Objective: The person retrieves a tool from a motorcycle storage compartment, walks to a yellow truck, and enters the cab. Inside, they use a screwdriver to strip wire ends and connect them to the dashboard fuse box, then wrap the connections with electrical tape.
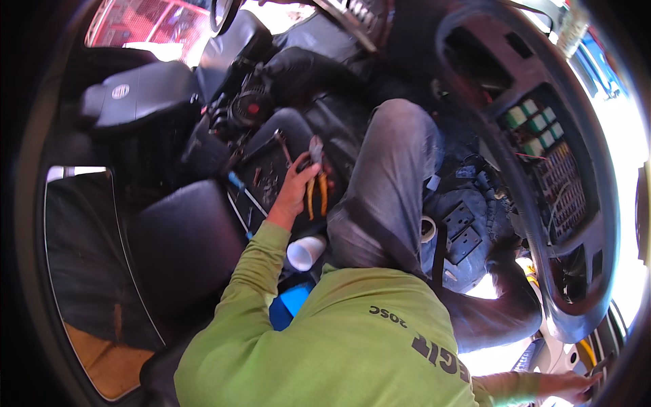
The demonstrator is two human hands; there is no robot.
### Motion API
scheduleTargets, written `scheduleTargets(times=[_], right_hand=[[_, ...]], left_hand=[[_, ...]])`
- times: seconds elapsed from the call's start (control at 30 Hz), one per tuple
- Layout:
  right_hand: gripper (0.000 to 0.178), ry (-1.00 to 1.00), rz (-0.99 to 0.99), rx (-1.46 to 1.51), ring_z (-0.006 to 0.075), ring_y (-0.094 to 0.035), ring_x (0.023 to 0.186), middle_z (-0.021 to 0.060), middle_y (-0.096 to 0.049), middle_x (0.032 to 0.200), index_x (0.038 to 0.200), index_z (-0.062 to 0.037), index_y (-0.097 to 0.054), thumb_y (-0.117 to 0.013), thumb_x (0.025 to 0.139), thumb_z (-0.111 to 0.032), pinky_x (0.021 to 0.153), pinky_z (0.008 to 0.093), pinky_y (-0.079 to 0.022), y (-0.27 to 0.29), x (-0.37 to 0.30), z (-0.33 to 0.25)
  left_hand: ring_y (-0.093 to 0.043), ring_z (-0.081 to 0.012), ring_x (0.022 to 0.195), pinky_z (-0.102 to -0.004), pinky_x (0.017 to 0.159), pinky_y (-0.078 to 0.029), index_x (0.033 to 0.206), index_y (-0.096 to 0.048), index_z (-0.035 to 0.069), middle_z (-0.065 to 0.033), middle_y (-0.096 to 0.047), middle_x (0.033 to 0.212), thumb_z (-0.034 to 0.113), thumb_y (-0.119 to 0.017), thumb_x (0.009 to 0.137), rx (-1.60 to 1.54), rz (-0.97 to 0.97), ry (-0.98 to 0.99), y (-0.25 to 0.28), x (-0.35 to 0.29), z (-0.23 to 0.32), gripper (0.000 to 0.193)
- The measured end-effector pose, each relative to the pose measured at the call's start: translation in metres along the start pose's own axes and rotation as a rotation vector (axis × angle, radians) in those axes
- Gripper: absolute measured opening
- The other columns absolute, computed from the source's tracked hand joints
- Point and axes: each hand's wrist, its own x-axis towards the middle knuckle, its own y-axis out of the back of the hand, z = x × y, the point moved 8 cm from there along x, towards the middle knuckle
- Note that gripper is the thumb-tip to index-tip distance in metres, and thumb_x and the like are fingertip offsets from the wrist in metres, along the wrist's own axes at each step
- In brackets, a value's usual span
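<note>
My left hand (293,191) is closed around a pair of pliers with yellow handles (323,193), above a dark tray area between the seats. The jaws point away from me. A thin metal tool (282,144), like a wrench, lies just beyond my fingers; whether they touch it is unclear. Beside the hand are a long blue-ended tool (237,181) and small loose metal pieces (268,178). At the lower right, my right hand (569,386) reaches out to the door side. Its fingertips are by a dark edge, and what they touch is hard to make out.
To the right, the dashboard has an uncovered fuse panel (563,180) with green-and-white relays (532,125). A white cup (305,254) lies near my left forearm, above a blue object (293,300). Black seats (186,230) fill the left. Pedals (461,230) are by my legs.
</note>
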Motion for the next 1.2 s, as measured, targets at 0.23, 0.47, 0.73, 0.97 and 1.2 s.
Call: scheduleTargets(times=[0.23,0.47,0.73,0.97,1.2], right_hand=[[0.080,-0.512,-1.289,0.338,0.0302,-0.067,0.115,0.0197,-0.068,0.127,0.143,0.0054,-0.055,-0.088,0.082,-0.036,0.100,0.0412,-0.053,-0.218,-0.338,-0.110],[0.092,-1.116,-1.565,0.657,0.0163,-0.070,0.081,0.0096,-0.072,0.095,0.148,0.0067,-0.041,-0.087,0.069,-0.006,0.072,0.0272,-0.058,-0.288,-0.455,-0.157],[0.057,-1.115,-1.485,0.407,0.0199,-0.069,0.068,0.0073,-0.064,0.083,0.114,0.0016,-0.057,-0.090,0.069,-0.007,0.062,0.0323,-0.058,-0.226,-0.429,-0.075],[0.059,-1.101,-1.209,0.352,0.0199,-0.067,0.067,0.0056,-0.062,0.084,0.118,0.0028,-0.055,-0.091,0.075,-0.015,0.062,0.0315,-0.057,-0.174,-0.373,-0.042],[0.060,-1.130,-1.211,0.354,0.0205,-0.067,0.067,0.0084,-0.064,0.087,0.122,0.0038,-0.054,-0.090,0.079,-0.017,0.062,0.0327,-0.058,-0.184,-0.371,-0.035]], left_hand=[[-0.071,-0.0332,0.094,-0.0495,0.085,-0.063,0.142,-0.048,0.007,-0.0177,-0.065,0.110,0.013,-0.063,0.098,-0.326,-0.323,-0.256,-0.144,-0.055,0.033,0.047],[-0.069,-0.0225,0.090,-0.0363,0.082,-0.054,0.120,-0.063,0.004,-0.0097,-0.067,0.103,0.023,-0.079,0.092,0.597,-0.164,-0.983,-0.176,-0.083,0.092,0.037],[-0.063,-0.0337,0.108,-0.0460,0.090,-0.050,0.119,-0.067,0.008,-0.0113,-0.066,0.120,0.032,-0.073,0.094,1.570,0.284,-0.661,0.008,0.025,0.047,0.035],[-0.062,-0.0333,0.113,-0.0511,0.094,-0.044,0.114,-0.072,0.012,-0.0103,-0.069,0.119,0.037,-0.078,0.087,1.663,0.310,-0.706,0.026,0.063,0.039,0.038],[-0.057,-0.0347,0.135,-0.0690,0.117,-0.027,0.128,-0.073,0.011,-0.0103,-0.069,0.135,0.028,-0.068,0.095,1.953,0.419,0.038,0.070,0.233,0.060,0.038]])
